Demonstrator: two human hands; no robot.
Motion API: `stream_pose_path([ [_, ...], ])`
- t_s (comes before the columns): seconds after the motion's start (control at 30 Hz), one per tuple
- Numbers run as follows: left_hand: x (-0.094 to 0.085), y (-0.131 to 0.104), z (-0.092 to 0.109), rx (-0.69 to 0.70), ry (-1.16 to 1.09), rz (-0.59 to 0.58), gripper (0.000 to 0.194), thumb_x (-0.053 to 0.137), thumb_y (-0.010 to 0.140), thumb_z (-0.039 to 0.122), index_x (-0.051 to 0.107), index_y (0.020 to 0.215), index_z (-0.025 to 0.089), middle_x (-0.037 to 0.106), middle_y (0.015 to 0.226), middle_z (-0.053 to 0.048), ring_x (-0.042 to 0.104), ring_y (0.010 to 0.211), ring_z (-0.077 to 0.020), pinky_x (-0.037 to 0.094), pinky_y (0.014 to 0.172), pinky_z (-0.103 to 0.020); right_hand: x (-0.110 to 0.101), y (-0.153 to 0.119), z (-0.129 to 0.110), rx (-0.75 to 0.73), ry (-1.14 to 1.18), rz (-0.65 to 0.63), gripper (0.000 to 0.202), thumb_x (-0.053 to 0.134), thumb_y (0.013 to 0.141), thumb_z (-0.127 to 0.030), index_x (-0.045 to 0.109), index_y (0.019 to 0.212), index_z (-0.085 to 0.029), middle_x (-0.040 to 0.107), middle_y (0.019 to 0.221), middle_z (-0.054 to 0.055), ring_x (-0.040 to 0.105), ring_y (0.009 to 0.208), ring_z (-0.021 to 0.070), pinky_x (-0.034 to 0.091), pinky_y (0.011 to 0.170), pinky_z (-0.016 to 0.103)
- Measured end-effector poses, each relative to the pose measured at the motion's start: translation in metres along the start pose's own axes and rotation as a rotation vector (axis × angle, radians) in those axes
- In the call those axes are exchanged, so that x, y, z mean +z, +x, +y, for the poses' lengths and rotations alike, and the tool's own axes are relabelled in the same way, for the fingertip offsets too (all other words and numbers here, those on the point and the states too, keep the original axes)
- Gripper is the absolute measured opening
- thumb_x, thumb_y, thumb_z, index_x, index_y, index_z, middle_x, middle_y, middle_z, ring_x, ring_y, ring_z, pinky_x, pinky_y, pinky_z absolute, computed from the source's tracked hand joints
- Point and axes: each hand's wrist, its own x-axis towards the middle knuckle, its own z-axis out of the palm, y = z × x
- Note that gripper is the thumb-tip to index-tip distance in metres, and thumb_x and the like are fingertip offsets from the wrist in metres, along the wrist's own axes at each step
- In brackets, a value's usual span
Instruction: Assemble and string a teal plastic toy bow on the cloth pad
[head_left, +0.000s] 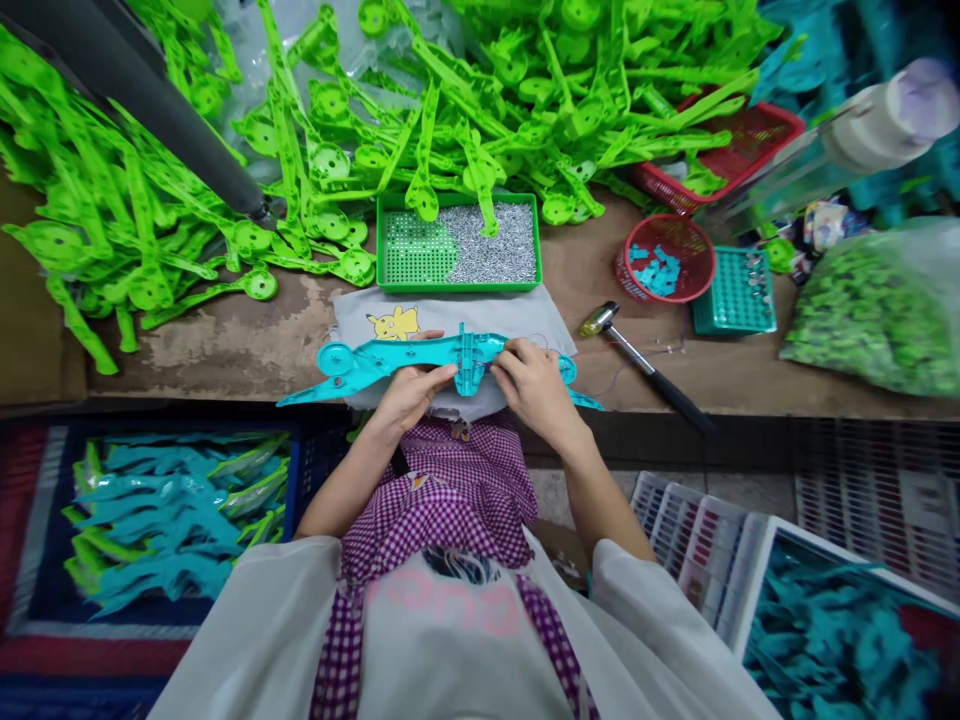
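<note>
A long turquoise plastic shell part point(427, 352) is held level over the table's front edge, its hollow ribbed side facing me. It has a round disc at each end and an upright bracket across its middle. My left hand point(409, 398) is closed on it from below, left of the bracket, with the thumb along its lower edge. My right hand point(536, 385) is closed at the part just right of the bracket, fingertips pressed together against it. Whether those fingertips also pinch something small is hidden. Under the part lies a grey cloth point(480, 312) with a yellow cartoon figure.
Behind the cloth stands a green tray point(412, 285) of small metal pieces. Heaps of green plastic parts point(517, 100) cover the back. A hammer point(641, 360), a red basket point(626, 275) and a teal rack point(739, 325) are at right. A blue crate point(300, 480) sits lower left.
</note>
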Motion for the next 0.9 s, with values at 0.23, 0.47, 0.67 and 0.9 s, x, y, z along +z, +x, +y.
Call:
stream_pose_path([
  [0.23, 0.001, 0.0, -0.001, 0.028, -0.017, 0.038, 0.069, 0.09, 0.063, 0.017, 0.065, 0.127, 0.023, 0.077, 0.1, -0.002, 0.072, 0.086, -0.016, 0.059, 0.089, -0.033, -0.003, 0.003, -0.003, -0.004, -0.019, 0.006, 0.033, 0.038, 0.107, -0.036, 0.067, 0.099, -0.022, 0.066, 0.095, 0.009, 0.058, 0.092, 0.0248, 0.037, 0.088, 0.039],
  [0.47, -0.008, 0.006, 0.003, 0.109, 0.187, -0.024, 0.047, 0.094, 0.062, 0.033, 0.075, 0.102, 0.017, 0.078, 0.095, -0.007, 0.072, 0.089, -0.0215, 0.058, 0.086, -0.033, 0.009, 0.011, -0.002, 0.011, 0.044, 0.012, 0.03, 0.041, 0.107, -0.033, 0.068, 0.099, -0.024, 0.07, 0.094, 0.006, 0.061, 0.093, 0.0222, 0.034, 0.096, 0.038],
  [0.67, -0.033, 0.011, 0.026, 0.087, 0.831, -0.095, 0.024, 0.084, 0.076, 0.042, 0.073, 0.068, 0.022, 0.066, 0.056, -0.001, 0.053, 0.05, -0.0147, 0.039, 0.054, -0.028, 0.009, 0.021, -0.009, 0.056, 0.058, -0.03, 0.027, 0.044, 0.106, -0.032, 0.069, 0.099, -0.024, 0.073, 0.096, 0.006, 0.063, 0.094, 0.0236, 0.033, 0.087, 0.039],
  [0.9, -0.018, 0.0, 0.044, 0.344, 1.027, 0.013, 0.017, 0.083, 0.077, 0.037, 0.073, 0.07, 0.024, 0.064, 0.07, -0.003, 0.055, 0.073, -0.021, 0.04, 0.08, -0.032, 0.009, 0.034, -0.024, 0.129, -0.04, -0.134, 0.027, 0.047, 0.104, -0.027, 0.07, 0.091, -0.022, 0.076, 0.099, 0.008, 0.064, 0.093, 0.0249, 0.025, 0.079, 0.039],
])
